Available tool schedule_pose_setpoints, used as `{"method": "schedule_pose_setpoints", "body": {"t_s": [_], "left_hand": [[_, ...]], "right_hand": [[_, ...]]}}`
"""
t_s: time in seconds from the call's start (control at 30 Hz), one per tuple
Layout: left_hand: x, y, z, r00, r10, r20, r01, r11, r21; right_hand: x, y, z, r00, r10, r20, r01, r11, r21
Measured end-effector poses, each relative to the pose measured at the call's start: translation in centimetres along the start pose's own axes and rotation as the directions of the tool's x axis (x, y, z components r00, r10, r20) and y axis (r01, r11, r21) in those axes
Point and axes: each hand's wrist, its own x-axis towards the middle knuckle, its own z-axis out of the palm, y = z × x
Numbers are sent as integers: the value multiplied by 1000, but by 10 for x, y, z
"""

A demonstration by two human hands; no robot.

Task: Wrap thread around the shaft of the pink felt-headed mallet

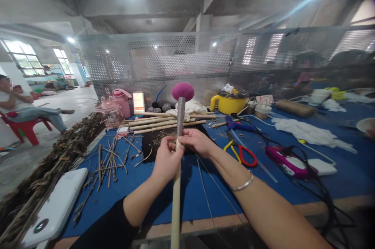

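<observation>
Though the stick (175,202) is pale, its rounded head (183,92) is magenta.

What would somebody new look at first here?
Probably the round purple head atop the stick, held centrally by the left hand and right hand. Next, perhaps, the bright yellow pot behind, to the right, then the red handle lying nearer on the blue tabletop.

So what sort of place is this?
Probably a handicraft workshop: a partly wrapped stick with a purple head is held over a blue worktable, where loose twigs and what looks like a glue gun lie.
</observation>
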Motion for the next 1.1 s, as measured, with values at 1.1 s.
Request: {"method": "schedule_pose_setpoints", "body": {"t_s": [1.1], "left_hand": [[-3, 17, -9, 855, -345, 387, 509, 702, -499]], "right_hand": [[4, 18, -7, 980, -52, 192, 17, 983, 183]]}}
